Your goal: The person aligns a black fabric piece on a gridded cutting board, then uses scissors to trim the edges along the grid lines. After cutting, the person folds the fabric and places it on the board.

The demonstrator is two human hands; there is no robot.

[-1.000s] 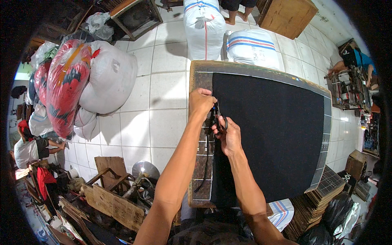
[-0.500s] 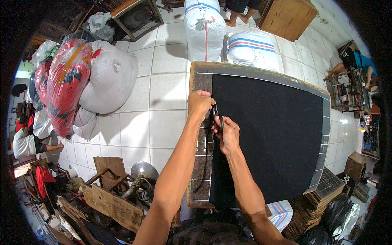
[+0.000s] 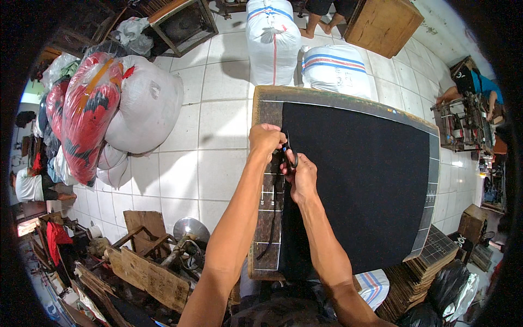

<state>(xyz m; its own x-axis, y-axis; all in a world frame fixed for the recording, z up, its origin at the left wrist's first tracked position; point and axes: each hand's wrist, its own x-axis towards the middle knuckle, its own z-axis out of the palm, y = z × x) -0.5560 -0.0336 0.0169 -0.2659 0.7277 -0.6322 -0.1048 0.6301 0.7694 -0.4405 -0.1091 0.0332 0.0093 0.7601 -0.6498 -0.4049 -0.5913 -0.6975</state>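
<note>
Black fabric lies flat over a dark board-like table marked with white lines. My right hand has its fingers through the handles of black scissors, whose blades point away from me along the fabric's left edge. Just left of the blades, my left hand pinches a narrow black fabric strip at that edge. The strip's loose end trails toward me over the bare left margin of the table. My fingers partly hide where blades and cloth meet.
White sacks stand beyond the table. Large filled bags sit at far left, a wooden frame and lamp at near left. Stacked boards lie at near right. Other people are at the room's edges, one beside a machine.
The scissors have shifted slightly, their blades now showing more apart from my left fingers. Both hands stay in nearly the same place and the fabric lies as before.
</note>
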